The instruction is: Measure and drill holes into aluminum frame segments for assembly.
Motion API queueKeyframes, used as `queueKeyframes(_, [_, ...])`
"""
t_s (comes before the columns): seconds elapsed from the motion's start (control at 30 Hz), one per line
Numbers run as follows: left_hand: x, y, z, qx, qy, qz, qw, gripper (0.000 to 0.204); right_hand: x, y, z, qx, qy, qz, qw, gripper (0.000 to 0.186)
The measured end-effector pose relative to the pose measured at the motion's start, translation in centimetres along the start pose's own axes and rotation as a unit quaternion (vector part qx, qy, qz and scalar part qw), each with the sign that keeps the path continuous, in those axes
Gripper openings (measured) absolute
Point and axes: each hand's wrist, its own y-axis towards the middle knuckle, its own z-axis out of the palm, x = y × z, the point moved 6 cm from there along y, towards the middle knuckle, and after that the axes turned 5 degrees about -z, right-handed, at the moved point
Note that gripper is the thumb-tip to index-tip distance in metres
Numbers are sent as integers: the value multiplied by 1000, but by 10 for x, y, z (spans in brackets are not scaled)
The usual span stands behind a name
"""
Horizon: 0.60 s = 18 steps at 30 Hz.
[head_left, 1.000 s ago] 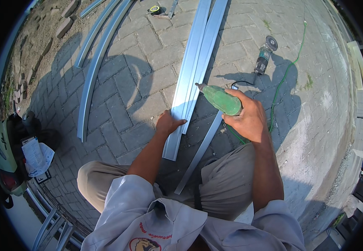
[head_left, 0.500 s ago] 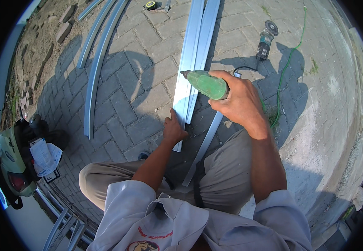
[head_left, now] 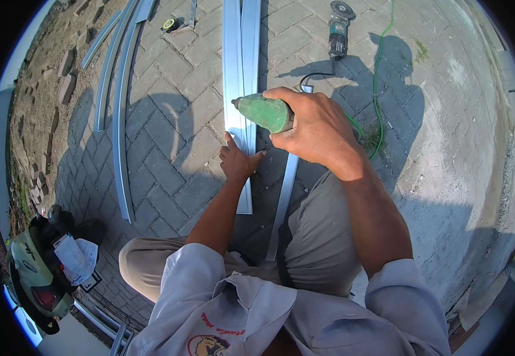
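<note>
My right hand [head_left: 322, 127] is wrapped round a green power drill [head_left: 263, 113]. Its dark tip points left, over the upper face of a long silvery metal channel [head_left: 232, 53]. Whether the tip touches the metal, I cannot tell. Below the drill, my left hand [head_left: 238, 161] grips that channel across its width, with fingers at the left edge and thumb at the right. A second metal channel [head_left: 251, 35] lies against it on the right, partly hidden by the drill. Another thin metal strip [head_left: 285, 196] runs beside my right leg.
An angle grinder [head_left: 338, 32] lies on the paving beyond my right hand, near a green cord [head_left: 376, 89]. More metal channels [head_left: 121, 118] lie to the left. A tape measure [head_left: 170, 25] is at the far side. A parked motorcycle [head_left: 38, 261] stands at lower left.
The view has shifted, so the channels appear farther left. My left hand has moved up the channel, closer to the drill. My right hand still holds the drill over the metal.
</note>
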Motion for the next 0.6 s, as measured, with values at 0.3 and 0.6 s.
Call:
queueKeyframes(0.3, [-12, 24, 7, 12, 22, -26, 999, 139, -25, -26, -38, -72, -8, 21, 997, 53])
queueKeyframes(0.6, [6, 29, -9, 14, -2, 44, 999, 127, -25, -24, -42, -109, 4, -13, 994, 50])
